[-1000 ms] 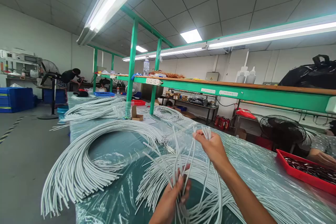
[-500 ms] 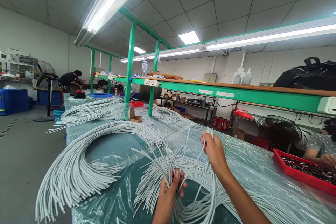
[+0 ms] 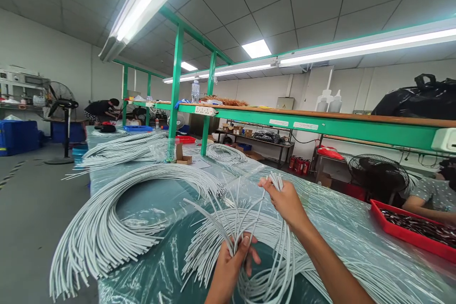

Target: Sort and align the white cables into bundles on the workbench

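Observation:
White cables (image 3: pixel 237 218) fan upward from my left hand (image 3: pixel 235 259), whose thumb and index finger pinch them near the front of the table. Higher and to the right, my right hand (image 3: pixel 283 197) closes around a bunch of cable ends (image 3: pixel 276 180) and pinches one more strand between thumb and fingertip. The held strands loop down between and below my hands. Behind them lies a thick coiled bundle of white cables (image 3: pixel 203 247), its cut ends toward the left. Another large bundle (image 3: pixel 117 199) curves across the table at the left.
Clear plastic film covers the green table (image 3: pixel 338 228). A red tray (image 3: pixel 409 230) of dark small parts stands at the right, beside a seated person (image 3: pixel 432 194). More cable coils (image 3: pixel 228 154) and a small cardboard box (image 3: pixel 183 156) lie farther back, under a green shelf frame (image 3: pixel 176 85).
My right hand has moved slightly left and down, and the strand at its fingertips has shifted left with it. My left hand's lower fingers have spread a little.

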Motion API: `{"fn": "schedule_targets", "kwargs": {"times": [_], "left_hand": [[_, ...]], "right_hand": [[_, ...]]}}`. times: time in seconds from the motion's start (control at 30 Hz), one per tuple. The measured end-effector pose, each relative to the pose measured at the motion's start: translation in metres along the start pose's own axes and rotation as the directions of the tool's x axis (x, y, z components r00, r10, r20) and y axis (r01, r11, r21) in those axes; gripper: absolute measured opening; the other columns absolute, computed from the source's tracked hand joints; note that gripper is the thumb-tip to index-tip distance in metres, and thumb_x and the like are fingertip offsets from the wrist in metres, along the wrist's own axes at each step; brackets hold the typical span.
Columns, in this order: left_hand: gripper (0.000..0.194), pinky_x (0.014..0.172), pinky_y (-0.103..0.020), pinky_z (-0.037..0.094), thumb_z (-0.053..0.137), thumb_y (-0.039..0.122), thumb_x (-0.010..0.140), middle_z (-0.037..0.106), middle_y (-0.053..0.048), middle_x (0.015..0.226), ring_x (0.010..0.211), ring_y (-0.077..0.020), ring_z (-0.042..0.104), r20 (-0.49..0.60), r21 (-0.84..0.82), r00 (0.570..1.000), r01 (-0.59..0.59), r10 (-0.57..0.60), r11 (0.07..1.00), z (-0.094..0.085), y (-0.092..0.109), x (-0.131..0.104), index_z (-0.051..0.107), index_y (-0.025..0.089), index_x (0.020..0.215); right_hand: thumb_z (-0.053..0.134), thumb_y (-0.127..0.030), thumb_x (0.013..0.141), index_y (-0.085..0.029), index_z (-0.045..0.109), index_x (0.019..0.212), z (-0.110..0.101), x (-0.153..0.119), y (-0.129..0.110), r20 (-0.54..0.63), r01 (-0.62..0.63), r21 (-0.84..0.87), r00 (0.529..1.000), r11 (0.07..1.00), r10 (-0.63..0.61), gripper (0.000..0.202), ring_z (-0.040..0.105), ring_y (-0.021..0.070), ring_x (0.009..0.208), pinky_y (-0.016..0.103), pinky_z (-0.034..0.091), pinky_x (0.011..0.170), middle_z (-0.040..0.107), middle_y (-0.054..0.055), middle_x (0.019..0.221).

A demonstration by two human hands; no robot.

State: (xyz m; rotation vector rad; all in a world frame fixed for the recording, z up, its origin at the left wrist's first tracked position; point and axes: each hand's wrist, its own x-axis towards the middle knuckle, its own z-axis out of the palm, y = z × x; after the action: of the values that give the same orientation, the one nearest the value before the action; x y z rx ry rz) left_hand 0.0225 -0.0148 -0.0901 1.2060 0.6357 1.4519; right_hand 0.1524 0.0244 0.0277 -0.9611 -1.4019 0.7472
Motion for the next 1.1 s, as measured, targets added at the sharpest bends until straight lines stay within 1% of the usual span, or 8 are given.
{"fn": "schedule_targets", "kwargs": {"times": [0.17, 0.33, 0.5, 0.67, 0.73, 0.83, 0.97, 1.1], "left_hand": [[0.044, 0.063, -0.028, 0.047, 0.065, 0.051, 0.068, 0.068, -0.006, 0.068, 0.061, -0.0187, 0.063, -0.084, -0.074, 0.991, 0.096, -0.102, 0.993, 0.001, 0.002, -0.004, 0.064, 0.013, 0.09], [0.047, 0.066, -0.028, 0.046, 0.066, 0.049, 0.068, 0.071, -0.006, 0.072, 0.066, -0.0188, 0.064, 0.002, -0.072, 0.992, 0.125, -0.125, 0.99, 0.002, -0.001, -0.005, 0.065, 0.014, 0.099], [0.051, 0.063, -0.029, 0.046, 0.067, 0.05, 0.067, 0.071, -0.006, 0.073, 0.064, -0.0187, 0.064, -0.014, -0.058, 0.992, 0.128, -0.129, 0.99, 0.002, -0.005, -0.005, 0.064, 0.014, 0.103], [0.048, 0.062, -0.032, 0.05, 0.073, 0.047, 0.06, 0.067, -0.003, 0.068, 0.061, -0.0184, 0.062, -0.084, -0.106, 0.987, 0.126, -0.135, 0.986, 0.007, -0.011, -0.006, 0.067, 0.015, 0.095], [0.046, 0.061, -0.032, 0.051, 0.075, 0.046, 0.058, 0.067, -0.003, 0.07, 0.062, -0.0181, 0.061, -0.102, -0.122, 0.986, 0.122, -0.135, 0.985, 0.009, -0.013, -0.007, 0.068, 0.015, 0.092], [0.045, 0.056, -0.029, 0.05, 0.075, 0.045, 0.058, 0.068, -0.005, 0.077, 0.065, -0.0183, 0.061, -0.102, -0.12, 0.986, 0.117, -0.13, 0.986, 0.01, -0.012, -0.007, 0.068, 0.015, 0.09], [0.047, 0.067, -0.031, 0.051, 0.067, 0.05, 0.066, 0.069, -0.004, 0.074, 0.068, -0.0187, 0.063, -0.043, -0.081, 0.988, 0.148, -0.152, 0.986, 0.003, -0.006, -0.004, 0.067, 0.017, 0.1], [0.052, 0.086, -0.037, 0.046, 0.059, 0.056, 0.071, 0.07, -0.011, 0.096, 0.094, -0.0257, 0.062, 0.077, -0.121, 0.987, 0.15, -0.141, 0.981, -0.006, -0.002, 0.0, 0.066, 0.017, 0.105]], "right_hand": [[0.045, -0.063, 0.077, -0.02, 0.035, 0.057, -0.002, -0.001, 0.004, -0.149, 0.057, -0.002, 0.987, 0.998, -0.057, 0.048, 0.031, 0.0082, 0.043, 0.021, 0.027, 0.042, 0.033, -0.006, 0.049], [0.052, -0.062, 0.073, -0.021, 0.03, 0.054, 0.005, -0.005, -0.004, -0.035, 0.107, -0.039, 0.994, 0.994, -0.108, 0.05, 0.023, 0.0071, 0.041, 0.021, 0.022, 0.04, 0.026, -0.008, 0.047], [0.065, -0.049, 0.068, -0.017, 0.049, 0.058, 0.011, -0.01, -0.011, 0.039, 0.175, -0.104, 0.984, 0.979, -0.172, 0.037, 0.023, 0.0074, 0.047, 0.021, 0.021, 0.045, 0.027, -0.008, 0.05], [0.066, -0.045, 0.066, -0.013, 0.065, 0.087, 0.019, -0.009, -0.01, 0.099, 0.167, -0.117, 0.983, 0.979, -0.156, 0.039, 0.02, 0.0076, 0.045, 0.022, 0.018, 0.044, 0.021, -0.01, 0.048], [0.067, -0.045, 0.065, -0.012, 0.067, 0.085, 0.024, -0.006, -0.009, 0.11, 0.165, -0.107, 0.982, 0.98, -0.154, 0.039, 0.021, 0.0076, 0.046, 0.022, 0.019, 0.045, 0.023, -0.009, 0.047], [0.065, -0.047, 0.064, -0.012, 0.064, 0.067, 0.028, -0.001, -0.007, 0.111, 0.168, -0.067, 0.981, 0.983, -0.16, 0.035, 0.025, 0.0076, 0.047, 0.022, 0.02, 0.046, 0.027, -0.008, 0.047], [0.054, -0.057, 0.073, -0.017, 0.051, 0.06, 0.019, 0.002, -0.005, 0.02, 0.117, 0.002, 0.993, 0.993, -0.117, 0.042, 0.024, 0.0072, 0.042, 0.021, 0.019, 0.041, 0.025, -0.008, 0.046], [0.046, -0.06, 0.078, -0.02, 0.034, 0.058, 0.003, 0.002, -0.003, -0.14, 0.072, 0.059, 0.988, 0.996, -0.063, 0.046, 0.025, 0.0067, 0.041, 0.021, 0.019, 0.039, 0.029, -0.007, 0.05]]}}
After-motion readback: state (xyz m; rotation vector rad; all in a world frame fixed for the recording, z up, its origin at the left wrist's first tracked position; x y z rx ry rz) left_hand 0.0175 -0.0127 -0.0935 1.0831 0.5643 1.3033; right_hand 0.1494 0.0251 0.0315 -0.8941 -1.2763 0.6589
